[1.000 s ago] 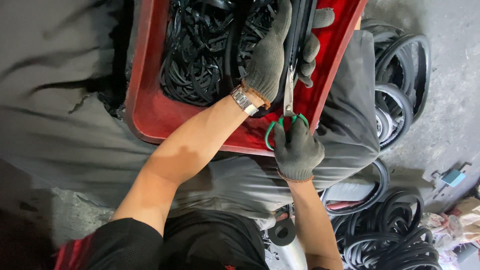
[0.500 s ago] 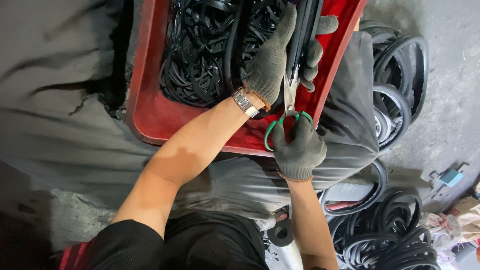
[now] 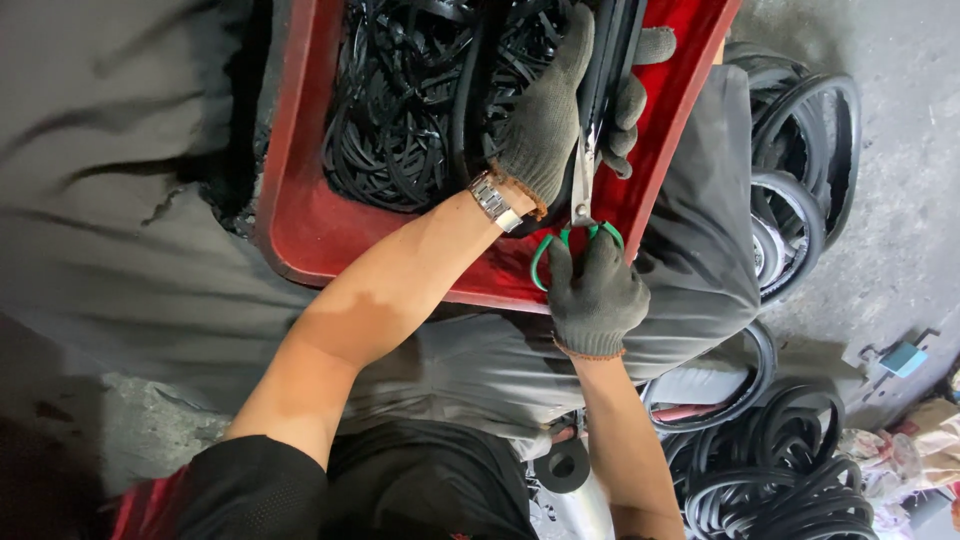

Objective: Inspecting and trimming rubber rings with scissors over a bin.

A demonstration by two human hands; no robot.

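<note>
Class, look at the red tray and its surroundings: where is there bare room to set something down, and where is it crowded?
Free: the tray's bare red floor at its near edge, between the black strips and the rim; also the grey cloth left of the tray. Crowded: the tray's right side, where the left hand grips a rubber band and the right hand works scissors; rubber rings fill the floor on the right.

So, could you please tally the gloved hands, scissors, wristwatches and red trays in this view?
Gloved hands: 2, left hand and right hand
Green-handled scissors: 1
Wristwatch: 1
Red tray: 1
Total: 5
</note>
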